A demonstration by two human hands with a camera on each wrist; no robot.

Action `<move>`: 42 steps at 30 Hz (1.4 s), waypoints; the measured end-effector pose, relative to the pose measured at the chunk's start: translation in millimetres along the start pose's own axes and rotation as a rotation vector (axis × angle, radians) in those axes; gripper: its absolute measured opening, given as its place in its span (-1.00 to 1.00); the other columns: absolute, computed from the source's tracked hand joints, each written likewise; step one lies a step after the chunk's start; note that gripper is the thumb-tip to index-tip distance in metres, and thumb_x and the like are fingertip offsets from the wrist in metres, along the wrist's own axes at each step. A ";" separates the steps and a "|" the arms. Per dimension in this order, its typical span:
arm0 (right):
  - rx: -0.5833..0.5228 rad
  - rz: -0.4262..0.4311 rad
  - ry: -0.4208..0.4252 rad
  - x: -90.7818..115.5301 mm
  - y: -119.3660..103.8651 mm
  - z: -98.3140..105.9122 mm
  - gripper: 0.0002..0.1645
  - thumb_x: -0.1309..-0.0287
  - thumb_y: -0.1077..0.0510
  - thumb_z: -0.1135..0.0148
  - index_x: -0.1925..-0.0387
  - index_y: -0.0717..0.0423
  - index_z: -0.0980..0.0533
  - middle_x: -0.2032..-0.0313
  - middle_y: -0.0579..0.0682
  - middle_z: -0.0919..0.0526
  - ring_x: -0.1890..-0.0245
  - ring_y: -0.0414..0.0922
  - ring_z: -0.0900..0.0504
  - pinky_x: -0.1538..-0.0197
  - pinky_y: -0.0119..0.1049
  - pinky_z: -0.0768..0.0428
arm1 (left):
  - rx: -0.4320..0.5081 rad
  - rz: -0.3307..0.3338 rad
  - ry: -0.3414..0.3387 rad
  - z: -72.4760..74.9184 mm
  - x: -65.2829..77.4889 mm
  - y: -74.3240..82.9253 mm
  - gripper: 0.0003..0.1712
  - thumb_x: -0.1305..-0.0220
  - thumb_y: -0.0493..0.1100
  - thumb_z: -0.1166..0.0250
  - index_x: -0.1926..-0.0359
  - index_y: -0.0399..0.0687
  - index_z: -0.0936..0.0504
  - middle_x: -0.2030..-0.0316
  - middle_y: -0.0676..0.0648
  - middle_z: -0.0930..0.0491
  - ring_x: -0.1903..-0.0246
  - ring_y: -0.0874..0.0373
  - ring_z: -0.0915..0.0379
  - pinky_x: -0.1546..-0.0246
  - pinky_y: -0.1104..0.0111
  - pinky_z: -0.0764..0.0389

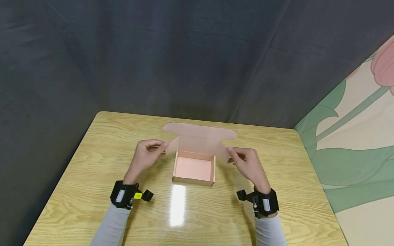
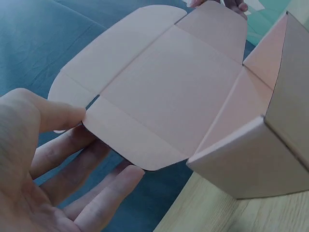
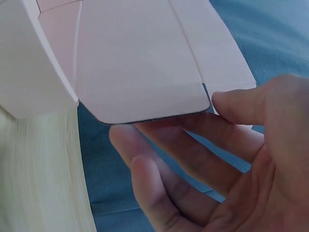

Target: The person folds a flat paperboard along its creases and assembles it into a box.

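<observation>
A small pale pink cardboard box (image 1: 194,168) stands on the table with its lid (image 1: 199,138) raised at the back. Its shallow tray has nothing inside. My left hand (image 1: 147,155) pinches the lid's left side flap (image 2: 130,133) at its corner, thumb on the near face and fingers behind the edge. On the other side, my right hand (image 1: 246,163) holds the right side flap (image 3: 154,104) by its corner, fingers beneath its edge. Both flaps angle outward from the lid. Along the lid's far edge runs a front flap (image 1: 200,128) with rounded ends.
The box rests on a wooden table (image 1: 123,130) with light glare in front of it. A dark cloth (image 1: 184,61) hangs behind the table. A flower-patterned curtain (image 1: 363,136) is at the right. Each wrist wears a black camera band (image 1: 123,194).
</observation>
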State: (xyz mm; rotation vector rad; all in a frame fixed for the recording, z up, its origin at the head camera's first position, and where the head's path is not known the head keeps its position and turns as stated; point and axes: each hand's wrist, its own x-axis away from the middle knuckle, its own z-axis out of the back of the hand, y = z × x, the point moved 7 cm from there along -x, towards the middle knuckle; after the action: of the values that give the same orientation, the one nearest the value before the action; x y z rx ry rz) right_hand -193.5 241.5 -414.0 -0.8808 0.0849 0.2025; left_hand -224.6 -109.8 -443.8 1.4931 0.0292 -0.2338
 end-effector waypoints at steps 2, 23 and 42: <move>-0.029 -0.004 -0.023 -0.5 0.4 -2.2 -0.65 -0.59 0.05 -0.22 -0.04 0.20 -0.78 0.24 0.14 -0.85 0.42 -0.15 -0.78 0.32 -0.35 -0.70 | 0.023 0.027 -0.042 -3.9 0.3 -1.4 -0.75 -0.47 -0.33 -0.37 0.03 -0.54 -0.75 0.09 -0.51 -0.73 0.30 0.15 -0.82 0.18 0.11 -0.82; -0.308 -0.108 -0.148 -4.0 9.4 -25.0 -0.46 -0.58 0.02 -0.24 -0.45 0.12 -0.52 -0.36 0.28 -0.59 0.27 0.32 -0.82 0.29 -0.08 -0.78 | 0.031 0.042 -0.175 -30.3 7.2 -1.3 -0.65 -0.54 -0.30 -0.25 -0.21 -0.44 -0.64 -0.35 -0.42 -0.55 -0.18 -0.46 -0.60 0.08 0.18 -0.83; -0.356 -0.075 -0.143 -4.0 1.7 -31.3 -0.44 -0.57 0.04 -0.25 -0.45 0.15 -0.50 -0.44 0.28 -0.50 0.28 0.38 -0.81 0.24 0.10 -0.81 | 0.058 0.019 -0.228 -44.1 8.1 -1.4 -0.43 -0.51 -0.36 -0.26 -0.48 -0.33 -0.45 -0.41 -0.43 -0.41 -0.29 -0.49 -0.47 0.03 0.19 -0.81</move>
State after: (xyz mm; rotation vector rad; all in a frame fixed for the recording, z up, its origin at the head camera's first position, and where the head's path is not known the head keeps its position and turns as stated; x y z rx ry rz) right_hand -197.4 217.8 -434.5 -1.2187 -0.1208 0.2130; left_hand -211.5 -67.3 -450.1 1.5160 -0.1759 -0.3912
